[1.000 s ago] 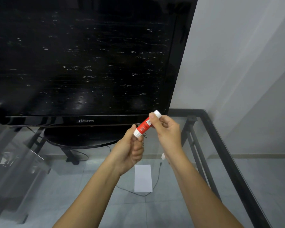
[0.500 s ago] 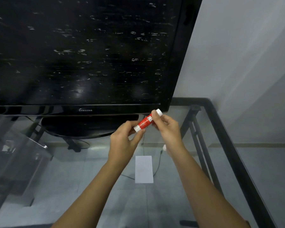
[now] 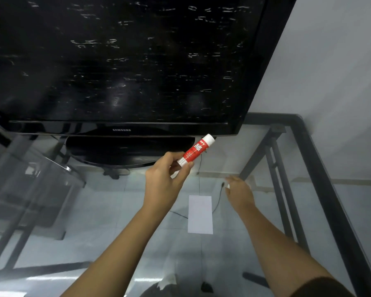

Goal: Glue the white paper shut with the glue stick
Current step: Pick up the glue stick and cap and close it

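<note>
The red glue stick with white ends points up and to the right, tilted, in front of the TV base. My left hand is shut on its lower end. The white paper lies flat on the glass table, below and just right of that hand, and nothing touches it. My right hand hovers low over the glass just right of the paper's top edge. It is blurred, its fingers are loose, and I see nothing in it. A small white spot shows by its thumb; I cannot tell what it is.
A large black TV on an oval base fills the back of the glass table. The table's black metal frame runs down the right side, beside a white wall. A thin black cable shows by the paper.
My right hand let go of the glue stick's top and dropped down to the right, beside the paper. My left hand keeps the stick alone and has shifted slightly right.
</note>
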The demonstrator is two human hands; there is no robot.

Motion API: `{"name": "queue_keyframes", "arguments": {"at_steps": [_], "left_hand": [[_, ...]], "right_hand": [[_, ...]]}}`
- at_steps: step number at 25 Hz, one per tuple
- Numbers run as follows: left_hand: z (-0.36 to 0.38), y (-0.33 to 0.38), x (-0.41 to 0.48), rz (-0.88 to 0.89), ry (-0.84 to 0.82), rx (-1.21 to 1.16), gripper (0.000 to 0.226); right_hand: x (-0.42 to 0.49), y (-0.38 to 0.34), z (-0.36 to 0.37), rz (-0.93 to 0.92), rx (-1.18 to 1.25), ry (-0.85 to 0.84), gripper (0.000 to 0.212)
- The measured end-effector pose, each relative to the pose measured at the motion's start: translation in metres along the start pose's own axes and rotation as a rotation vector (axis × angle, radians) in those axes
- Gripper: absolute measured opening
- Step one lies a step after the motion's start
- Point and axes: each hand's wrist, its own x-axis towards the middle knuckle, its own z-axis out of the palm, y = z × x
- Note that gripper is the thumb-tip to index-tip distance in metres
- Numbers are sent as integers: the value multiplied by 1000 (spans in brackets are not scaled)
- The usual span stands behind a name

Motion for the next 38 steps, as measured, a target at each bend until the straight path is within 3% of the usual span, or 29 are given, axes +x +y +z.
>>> {"name": "queue_keyframes", "arguments": {"at_steps": [2,3,7,9,11,14,18,23,31,34,36,38], "left_hand": [[-1,-3,1,6,2,4,27],[-1,-4,1,4,3,6,27],[2,-4,4,-3,24,-27,28],[5,1,4,7,35,-51,28],[8,7,4,43,30,-59,28],[8,13,6,128,12,-44,31],[-4,14,15,257,-20,-2,32],[-9,14,17,296,-17,1,31],[-4,12,12,326,50,-10,28],[0,15,13,311,103,-51,29],[5,16,14,288,117,-89,29],[13,13,13,252,74,-104,30]], "right_hand": [[5,-6,-3,-36,-67,59,34],[6,-13,-12,-61,17,140,32],[-6,-54,-83,-26,824,493,27],[-21,-73,-121,-3,1221,465,23],[-34,-84,-141,-46,1441,379,19],[-46,-88,-151,-97,1457,349,22],[-49,-78,-167,-211,1280,293,32],[-50,-73,-180,-299,1125,248,34],[-55,-80,-177,-300,1129,233,37],[-56,-85,-180,-316,1204,259,46],[-54,-90,-174,-255,1350,226,57],[-51,-91,-161,-142,1400,116,53]]}}
